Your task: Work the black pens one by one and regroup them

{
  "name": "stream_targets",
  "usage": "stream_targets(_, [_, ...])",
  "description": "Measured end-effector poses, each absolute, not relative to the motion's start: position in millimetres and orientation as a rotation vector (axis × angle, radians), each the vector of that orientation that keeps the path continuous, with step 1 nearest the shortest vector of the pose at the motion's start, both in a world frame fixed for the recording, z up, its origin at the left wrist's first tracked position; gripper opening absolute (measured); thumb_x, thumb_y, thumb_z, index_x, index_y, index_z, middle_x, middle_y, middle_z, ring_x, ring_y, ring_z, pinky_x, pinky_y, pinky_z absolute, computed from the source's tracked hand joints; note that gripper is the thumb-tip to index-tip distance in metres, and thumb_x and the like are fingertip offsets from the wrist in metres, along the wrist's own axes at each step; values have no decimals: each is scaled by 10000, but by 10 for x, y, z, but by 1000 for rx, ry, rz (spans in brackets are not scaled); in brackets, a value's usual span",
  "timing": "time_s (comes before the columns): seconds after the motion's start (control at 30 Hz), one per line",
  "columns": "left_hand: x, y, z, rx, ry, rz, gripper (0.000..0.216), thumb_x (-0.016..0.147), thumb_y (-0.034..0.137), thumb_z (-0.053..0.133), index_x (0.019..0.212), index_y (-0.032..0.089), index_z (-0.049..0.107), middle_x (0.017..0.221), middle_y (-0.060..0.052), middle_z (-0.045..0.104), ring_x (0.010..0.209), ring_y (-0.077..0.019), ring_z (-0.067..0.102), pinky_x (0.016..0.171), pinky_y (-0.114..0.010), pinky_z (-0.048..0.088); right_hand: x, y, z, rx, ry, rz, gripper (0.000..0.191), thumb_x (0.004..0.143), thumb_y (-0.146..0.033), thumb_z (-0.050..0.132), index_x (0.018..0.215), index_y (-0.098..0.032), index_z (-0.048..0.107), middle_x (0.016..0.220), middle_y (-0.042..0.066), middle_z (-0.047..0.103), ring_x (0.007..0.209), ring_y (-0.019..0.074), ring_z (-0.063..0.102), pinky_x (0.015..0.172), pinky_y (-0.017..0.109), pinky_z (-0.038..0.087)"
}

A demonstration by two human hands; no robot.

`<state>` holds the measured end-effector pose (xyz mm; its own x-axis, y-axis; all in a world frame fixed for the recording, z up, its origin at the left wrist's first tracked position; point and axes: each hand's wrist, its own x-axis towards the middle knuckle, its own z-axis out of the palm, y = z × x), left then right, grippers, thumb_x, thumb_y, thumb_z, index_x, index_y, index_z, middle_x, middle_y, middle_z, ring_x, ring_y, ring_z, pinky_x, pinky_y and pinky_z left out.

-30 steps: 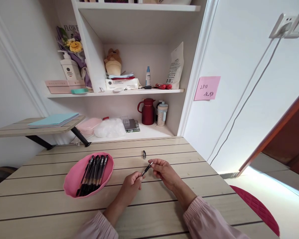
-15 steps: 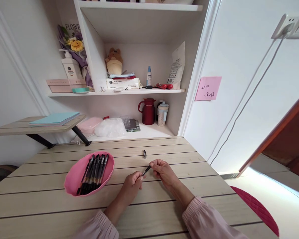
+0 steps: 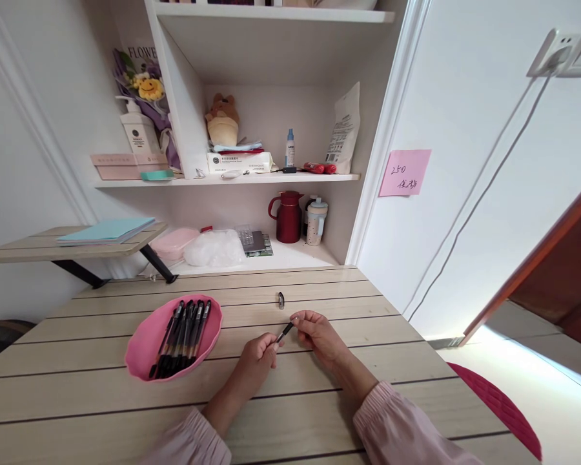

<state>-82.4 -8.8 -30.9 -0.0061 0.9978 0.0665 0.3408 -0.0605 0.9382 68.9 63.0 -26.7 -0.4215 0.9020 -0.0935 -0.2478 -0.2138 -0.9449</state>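
Between my two hands is a black pen (image 3: 285, 332), held at a slant above the wooden table. My left hand (image 3: 258, 358) is closed around its lower part, which the fingers hide. The thumb and fingers of my right hand (image 3: 315, 332) pinch the upper end, so its tip is covered. A dark pen cap (image 3: 281, 300) with a clear end lies on the table just beyond my hands. To the left, a pink scalloped tray (image 3: 138, 342) contains several black pens (image 3: 184, 336) lying side by side.
A raised wooden shelf (image 3: 10, 250) with blue paper (image 3: 107, 230) stands at the left rear. Behind the table, a white cabinet holds a red jug (image 3: 289, 218), a cup (image 3: 315, 223) and a plastic bag (image 3: 215, 248). A dark pink chair (image 3: 501, 407) is at the right.
My hands and the pen stay almost in place; my right fingertips have shifted very slightly at the pen's upper end.
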Motion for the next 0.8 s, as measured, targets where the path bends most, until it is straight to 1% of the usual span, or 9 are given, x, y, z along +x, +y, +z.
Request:
stream_targets(0.1, [-827, -83, -308, 1514, 1447, 1069, 265, 758, 338, 429, 797, 153, 615, 508, 45, 466, 529, -124, 440, 562, -229, 325, 691, 629, -275, -905, -1197, 1741, 336, 583, -442, 681, 657, -159, 517, 441, -65, 433, 361, 30, 303, 366, 183, 130])
stream_targets(0.17, [-826, -84, -301, 1516, 1451, 1063, 265, 760, 335, 424, 800, 152, 612, 512, 44, 465, 533, -123, 436, 559, -226, 323, 688, 629, -277, -885, -1197, 1763, 333, 591, -442, 675, 703, -161, 537, 478, -59, 459, 374, 32, 333, 368, 178, 139])
stream_targets(0.23, [-822, -88, -289, 1511, 1452, 1060, 264, 758, 335, 425, 800, 151, 609, 511, 44, 462, 528, -121, 430, 552, -225, 318, 683, 628, -277, -873, -1194, 1767, 333, 577, -426, 689, 721, -161, 547, 464, -69, 441, 372, 33, 330, 368, 178, 144])
stream_targets(0.3, [-817, -93, -275, 1500, 1447, 1056, 263, 752, 342, 430, 792, 152, 607, 505, 44, 463, 524, -123, 427, 548, -225, 315, 680, 626, -275, -917, -1196, 1729, 329, 560, -422, 701, 653, -162, 523, 415, -82, 396, 357, 30, 303, 367, 180, 142])
stream_targets(0.37, [-813, -96, -264, 1484, 1443, 1059, 263, 746, 348, 434, 786, 153, 606, 502, 43, 464, 523, -126, 430, 551, -228, 316, 680, 625, -271, -948, -1193, 1705, 340, 571, -446, 687, 624, -162, 508, 431, -72, 419, 359, 31, 315, 365, 180, 144])
stream_targets(0.5, [-812, -97, -264, 1475, 1446, 1061, 267, 742, 349, 434, 795, 153, 607, 508, 45, 460, 522, -123, 427, 551, -229, 315, 688, 630, -265, -885, -1199, 1748, 333, 584, -437, 680, 726, -159, 563, 471, -65, 447, 363, 33, 328, 365, 181, 146])
stream_targets(0.6, [-819, -90, -282, 1492, 1452, 1050, 273, 746, 351, 431, 798, 151, 610, 506, 45, 460, 517, -119, 417, 544, -226, 309, 686, 638, -276, -945, -1229, 1693, 322, 564, -424, 697, 628, -157, 529, 415, -76, 403, 353, 32, 306, 364, 184, 154])
stream_targets(0.67, [-827, -84, -297, 1497, 1450, 1052, 278, 747, 356, 433, 804, 149, 611, 509, 45, 463, 520, -121, 422, 544, -226, 310, 686, 645, -283, -977, -1243, 1665, 335, 585, -455, 671, 602, -160, 514, 421, -68, 420, 353, 35, 318, 363, 185, 158])
stream_targets(0.8, [-833, -77, -312, 1496, 1453, 1043, 282, 749, 353, 435, 824, 149, 614, 512, 45, 466, 522, -125, 434, 548, -228, 311, 699, 655, -288, -910, -1241, 1720, 320, 592, -439, 667, 697, -157, 560, 508, -51, 487, 358, 27, 323, 360, 185, 147])
